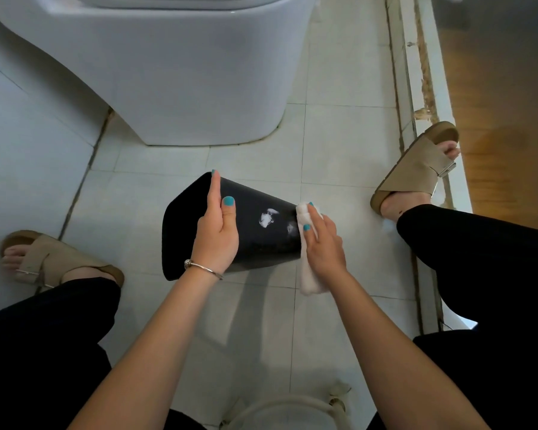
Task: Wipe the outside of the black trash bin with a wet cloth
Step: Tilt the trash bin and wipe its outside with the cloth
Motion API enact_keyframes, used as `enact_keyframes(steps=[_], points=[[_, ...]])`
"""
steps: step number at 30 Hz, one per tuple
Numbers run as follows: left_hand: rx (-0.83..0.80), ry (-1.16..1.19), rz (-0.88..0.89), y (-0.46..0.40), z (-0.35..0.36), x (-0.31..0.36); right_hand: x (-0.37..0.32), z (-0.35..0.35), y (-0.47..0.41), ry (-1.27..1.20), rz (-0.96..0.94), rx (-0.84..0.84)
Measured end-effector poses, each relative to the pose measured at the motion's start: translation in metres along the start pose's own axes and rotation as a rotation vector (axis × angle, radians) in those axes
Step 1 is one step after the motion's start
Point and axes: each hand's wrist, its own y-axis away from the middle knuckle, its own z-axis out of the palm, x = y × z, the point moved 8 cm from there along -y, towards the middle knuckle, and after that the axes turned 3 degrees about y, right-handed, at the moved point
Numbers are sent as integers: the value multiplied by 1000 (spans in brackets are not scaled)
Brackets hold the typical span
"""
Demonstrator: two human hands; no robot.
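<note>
The black trash bin (261, 243) lies tipped on its side above the tiled floor, its open mouth to the left and its narrow base to the right. My left hand (216, 231) grips the bin near its rim, thumb on the upper side, fingers over the rim edge. My right hand (322, 240) presses a white cloth (308, 274) against the bin's base end, fingers curled over the cloth's top. The cloth's lower end hangs below the bin. Pale shiny patches show on the bin's side.
A white toilet base (180, 88) stands just beyond the bin. My feet in tan sandals (416, 172) are planted left and right on the pale tiles. A raised door sill (416, 88) runs along the right. A white round object (286, 411) sits at the bottom edge.
</note>
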Motion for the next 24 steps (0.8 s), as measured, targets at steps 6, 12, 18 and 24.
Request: enact_keyframes(steps=[6, 12, 18, 24], points=[[16, -10, -10, -3, -5, 1, -35, 3, 16, 75, -138, 6], [-2, -10, -5, 0, 1, 2, -36, 0, 21, 129, -178, 19], [25, 13, 3, -1, -8, -1, -23, -3, 6, 111, -74, 3], [11, 4, -29, -3, -6, 0, -48, 4, 25, 129, -173, 10]])
